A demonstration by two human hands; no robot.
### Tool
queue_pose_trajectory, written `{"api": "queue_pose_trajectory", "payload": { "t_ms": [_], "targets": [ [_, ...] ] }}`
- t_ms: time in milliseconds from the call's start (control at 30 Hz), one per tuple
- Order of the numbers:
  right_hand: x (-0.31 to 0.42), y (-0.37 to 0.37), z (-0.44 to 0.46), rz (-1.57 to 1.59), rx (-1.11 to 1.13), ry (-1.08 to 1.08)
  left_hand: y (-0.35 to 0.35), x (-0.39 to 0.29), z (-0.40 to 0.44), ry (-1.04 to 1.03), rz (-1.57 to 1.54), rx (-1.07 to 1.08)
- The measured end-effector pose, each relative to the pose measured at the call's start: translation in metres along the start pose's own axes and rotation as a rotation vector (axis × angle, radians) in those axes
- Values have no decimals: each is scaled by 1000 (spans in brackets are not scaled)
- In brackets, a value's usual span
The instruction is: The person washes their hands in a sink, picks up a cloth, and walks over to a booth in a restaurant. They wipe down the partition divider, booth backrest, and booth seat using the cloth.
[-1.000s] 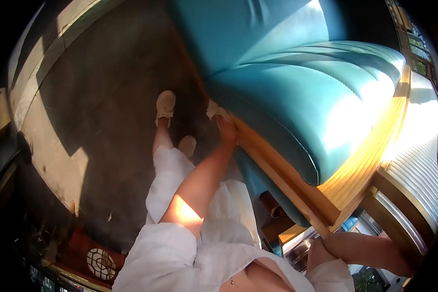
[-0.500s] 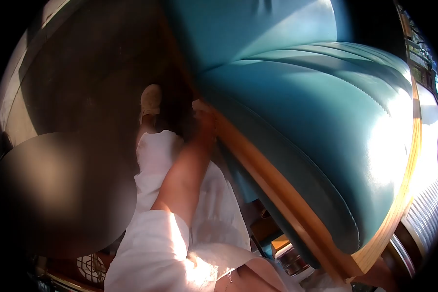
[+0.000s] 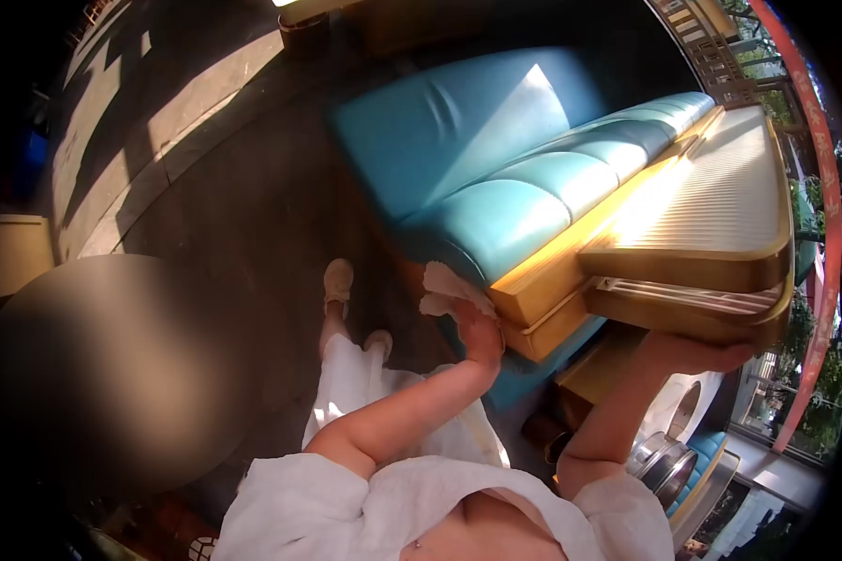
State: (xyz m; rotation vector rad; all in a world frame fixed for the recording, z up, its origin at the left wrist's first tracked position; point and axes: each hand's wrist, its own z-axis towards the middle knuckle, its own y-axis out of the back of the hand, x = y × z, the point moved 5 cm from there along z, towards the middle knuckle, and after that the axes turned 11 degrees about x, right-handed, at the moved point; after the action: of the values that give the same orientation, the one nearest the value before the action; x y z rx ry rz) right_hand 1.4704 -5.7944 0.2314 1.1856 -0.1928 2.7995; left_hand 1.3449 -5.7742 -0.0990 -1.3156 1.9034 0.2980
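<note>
My left hand [image 3: 478, 329] is closed around a crumpled white cloth [image 3: 451, 283]. The cloth is beside the near end of a teal padded bench [image 3: 440, 107], close to the rounded end of its backrest cushion [image 3: 477, 234]. At the right, my right hand [image 3: 697, 355] lies with fingers stretched out against the underside of a rounded wooden frame [image 3: 692, 313]. That frame borders a ribbed, translucent panel [image 3: 720, 187] behind the backrest. A wooden rail [image 3: 557, 271] runs between cushion and panel.
A round table [image 3: 112, 374], partly smeared by glare, stands on the left. Dark floor [image 3: 225, 224] with sunlit strips stretches ahead. Beneath my right arm are a metal cylinder [image 3: 664, 463] and another teal seat [image 3: 711, 449]. A red banner [image 3: 819, 187] curves along the far right.
The view has pulled back from the bench and shows more of the room. My left hand, with the cloth, now appears lower and further right. My right arm has come clearly into view.
</note>
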Motion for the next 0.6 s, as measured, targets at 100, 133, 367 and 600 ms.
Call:
{"api": "queue_pose_trajectory", "payload": {
  "t_ms": [100, 133, 367, 600],
  "targets": [
    [-17, 12, -5, 118, 88, -146, -13, -61, -50, -433, -125, 110],
    [-18, 15, -5, 42, 128, -80, -17, -77, -68, -446, -75, 216],
    [-5, 12, 3, -200, 281, 106, -13, -182, -113, -1153, 882, 121],
    [-7, 11, 4, -243, 328, 183, -47, -212, -38, -831, 818, 673]
  ]
}}
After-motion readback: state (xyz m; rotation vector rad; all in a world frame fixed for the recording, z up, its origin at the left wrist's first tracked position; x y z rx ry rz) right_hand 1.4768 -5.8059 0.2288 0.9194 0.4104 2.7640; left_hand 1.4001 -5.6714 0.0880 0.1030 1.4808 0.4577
